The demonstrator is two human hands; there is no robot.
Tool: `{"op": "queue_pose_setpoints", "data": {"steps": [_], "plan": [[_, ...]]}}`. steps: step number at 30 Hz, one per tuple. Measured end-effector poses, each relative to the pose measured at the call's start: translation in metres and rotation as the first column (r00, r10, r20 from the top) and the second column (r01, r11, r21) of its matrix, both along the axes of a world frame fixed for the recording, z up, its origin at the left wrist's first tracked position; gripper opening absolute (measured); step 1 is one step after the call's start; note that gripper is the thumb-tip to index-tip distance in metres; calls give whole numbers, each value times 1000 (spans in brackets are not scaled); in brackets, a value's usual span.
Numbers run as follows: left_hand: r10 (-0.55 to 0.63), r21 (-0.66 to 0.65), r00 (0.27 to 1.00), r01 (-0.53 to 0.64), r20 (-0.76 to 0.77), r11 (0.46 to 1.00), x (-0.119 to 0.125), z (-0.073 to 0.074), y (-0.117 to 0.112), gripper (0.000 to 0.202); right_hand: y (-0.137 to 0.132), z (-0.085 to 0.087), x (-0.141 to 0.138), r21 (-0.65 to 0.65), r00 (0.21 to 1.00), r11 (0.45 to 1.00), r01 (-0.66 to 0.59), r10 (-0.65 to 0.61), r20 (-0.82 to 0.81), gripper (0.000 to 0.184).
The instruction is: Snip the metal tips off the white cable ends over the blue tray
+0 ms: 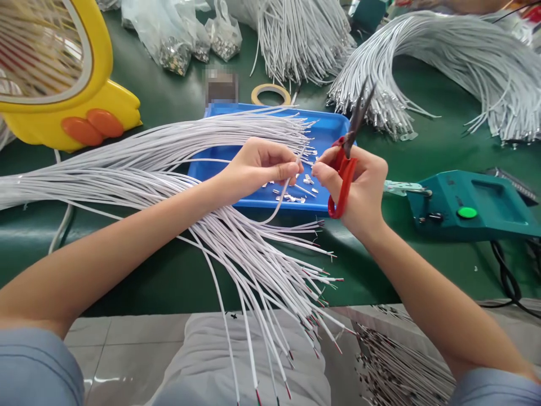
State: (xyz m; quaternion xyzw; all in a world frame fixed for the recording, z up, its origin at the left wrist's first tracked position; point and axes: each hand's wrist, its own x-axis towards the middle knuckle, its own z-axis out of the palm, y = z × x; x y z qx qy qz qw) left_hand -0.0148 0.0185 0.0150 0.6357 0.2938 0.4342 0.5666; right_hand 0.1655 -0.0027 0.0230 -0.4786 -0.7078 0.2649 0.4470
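In a pinch between thumb and fingers, my left hand (266, 166) holds one white cable (279, 211) close to its end, above the blue tray (253, 202). My right hand (359, 186) is closed around red-handled scissors (347, 186), whose dark blades point up and away. Its thumb and fingertip come together near the cable's end; whether they pinch anything there is too small to tell. Small metal pieces (291, 197) lie scattered in the tray. A bundle of white cables (249, 242) runs under my left forearm, many ends stripped to coloured wires. Another bundle (236, 132) rests across the tray.
A yellow fan (114, 107) stands at the left. Behind the tray lie a tape roll (271, 95), plastic bags of small parts (224, 42) and large cable bundles (443, 45). At right sits a green device (473, 206) with a black cord. The table edge is near my lap.
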Motion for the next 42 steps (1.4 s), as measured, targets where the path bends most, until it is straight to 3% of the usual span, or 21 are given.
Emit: {"op": "queue_pose_setpoints", "data": {"steps": [6, 11, 25, 42], "plan": [[-47, -181, 981, 81, 188, 980, -5, 0, 4, 22, 10, -4, 5, 62, 985, 998, 33, -43, 170, 25], [-34, -234, 967, 94, 251, 968, -7, 1, 4, 20, 11, -5, 6, 110, 945, 993, 37, -70, 318, 24], [47, -97, 993, -36, 107, 995, -4, -1, 3, 18, 9, -9, 4, 138, 910, 990, -19, -40, 413, 21], [10, -62, 997, -5, 72, 998, -5, -3, 4, 23, 5, -3, 3, 54, 900, 997, -46, 18, 436, 31]]}}
